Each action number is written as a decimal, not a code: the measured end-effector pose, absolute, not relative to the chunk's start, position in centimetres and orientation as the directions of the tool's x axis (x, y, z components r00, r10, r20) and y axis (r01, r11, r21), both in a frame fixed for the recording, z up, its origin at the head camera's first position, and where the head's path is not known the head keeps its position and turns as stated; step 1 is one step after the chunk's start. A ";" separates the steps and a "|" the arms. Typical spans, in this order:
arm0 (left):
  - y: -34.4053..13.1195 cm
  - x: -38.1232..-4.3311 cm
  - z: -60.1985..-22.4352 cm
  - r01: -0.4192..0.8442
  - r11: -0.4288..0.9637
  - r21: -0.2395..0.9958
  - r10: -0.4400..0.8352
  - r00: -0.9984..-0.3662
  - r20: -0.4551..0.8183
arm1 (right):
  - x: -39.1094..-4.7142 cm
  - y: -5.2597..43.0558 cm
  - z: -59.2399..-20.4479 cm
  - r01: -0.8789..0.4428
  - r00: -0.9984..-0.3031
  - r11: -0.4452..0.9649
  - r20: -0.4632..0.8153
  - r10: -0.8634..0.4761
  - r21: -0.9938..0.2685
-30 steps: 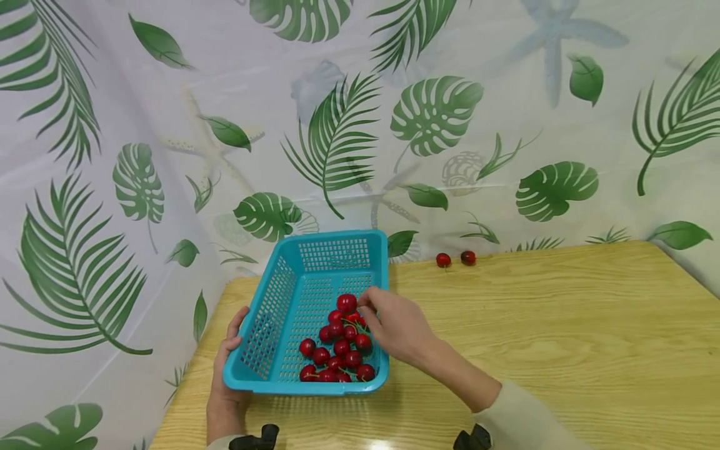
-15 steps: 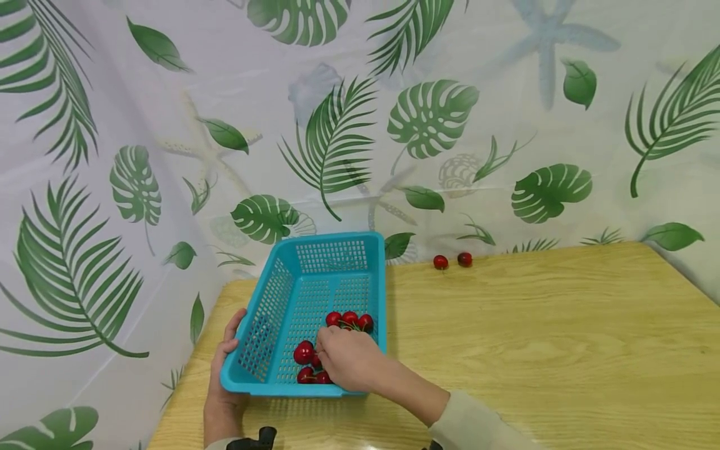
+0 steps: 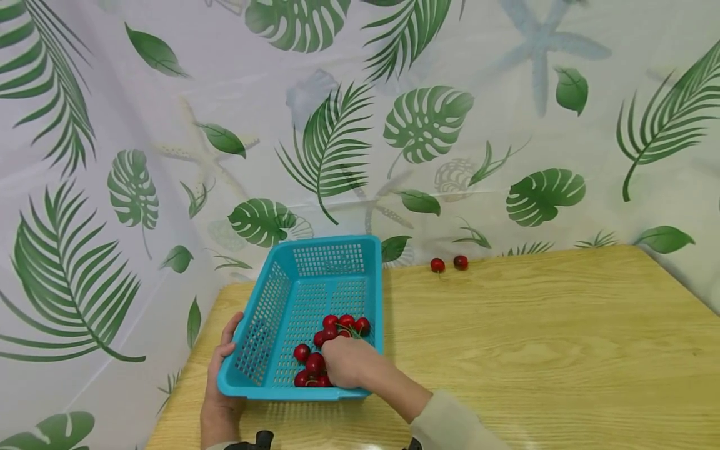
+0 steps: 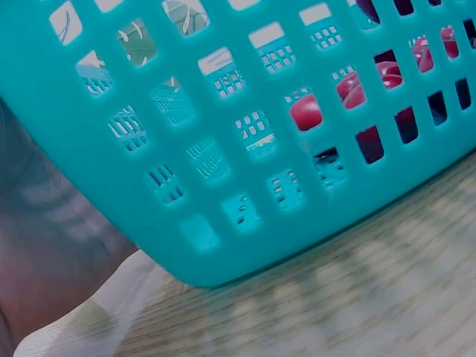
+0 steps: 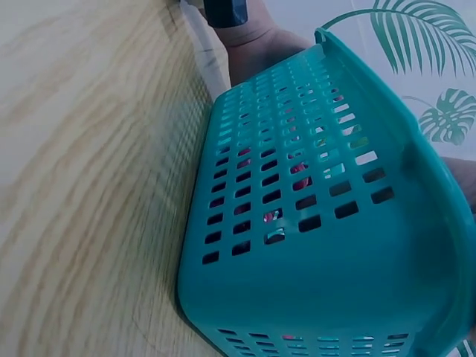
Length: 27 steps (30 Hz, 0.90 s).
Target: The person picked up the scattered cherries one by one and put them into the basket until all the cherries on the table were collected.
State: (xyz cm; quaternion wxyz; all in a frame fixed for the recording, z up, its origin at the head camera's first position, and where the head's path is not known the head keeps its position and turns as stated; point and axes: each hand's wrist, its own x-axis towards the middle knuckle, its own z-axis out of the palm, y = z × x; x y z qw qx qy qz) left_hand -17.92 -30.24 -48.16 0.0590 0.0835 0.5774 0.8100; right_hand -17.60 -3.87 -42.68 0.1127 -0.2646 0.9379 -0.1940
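Observation:
In the head view, a turquoise plastic basket with holed walls stands on the table, a heap of dark red cherries in its near right part. My right hand reaches over the near right rim, knuckles up, among the cherries. Its fingertips are hidden, so I cannot tell what they hold. Along the outside of the left wall lies my left hand, fingertips at the rim. The left wrist view has the palm beside the basket's corner, and red cherries show through the holes.
Two loose cherries lie at the table's back edge, right of the basket. The wood-grain table extends to the right. A leaf-patterned cloth hangs behind the table and along its left side.
My right hand has moved left and nearer from the heap's back right, deeper over the cherries. Some cherries around it have shifted. The left hand stays at the basket's side.

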 end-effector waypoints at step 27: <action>-30.6 -17.9 -48.3 -0.033 -0.368 0.929 0.226 -0.973 0.055 | -18.0 -3.0 -42.5 -0.508 -0.739 0.588 -0.031 -0.673 -0.629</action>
